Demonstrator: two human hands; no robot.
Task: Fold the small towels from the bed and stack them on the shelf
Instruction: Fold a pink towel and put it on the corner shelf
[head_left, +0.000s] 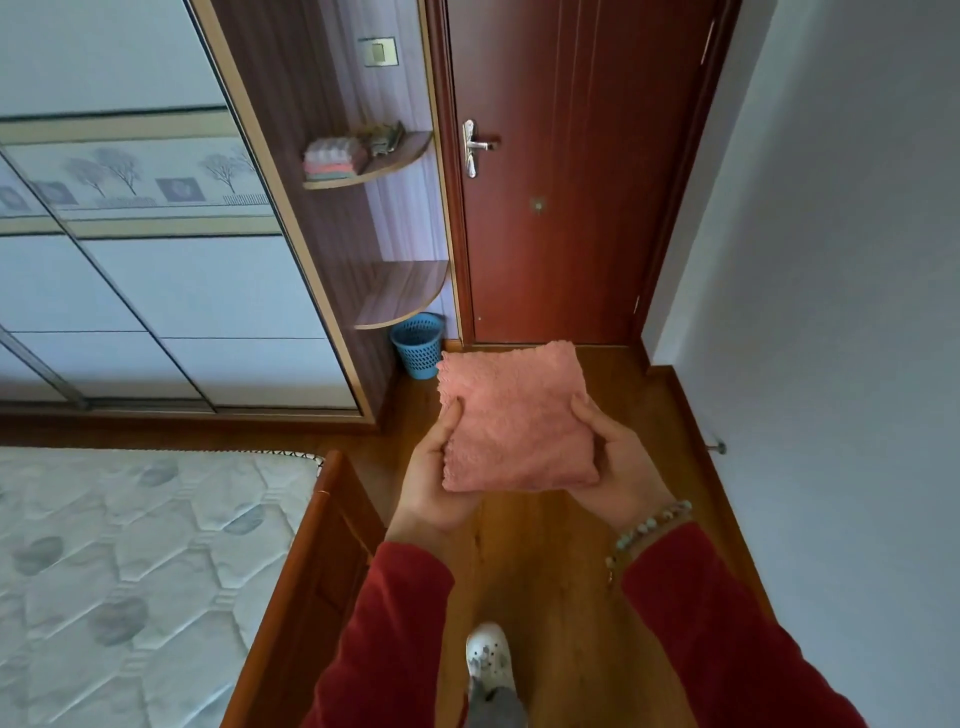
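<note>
A folded pink towel is held flat in front of me, above the wooden floor. My left hand grips its left edge, thumb on top. My right hand grips its right edge, thumb on top too. A stack of folded towels in pink, white and green lies on the upper corner shelf beside the wardrobe, farther ahead and to the left. The bed with its quilted mattress is at lower left; no towels show on the visible part.
A lower corner shelf hangs under the upper one. A blue waste basket stands on the floor below it. A closed red door is straight ahead, a white wall on the right. The bed's wooden footboard borders the floor passage.
</note>
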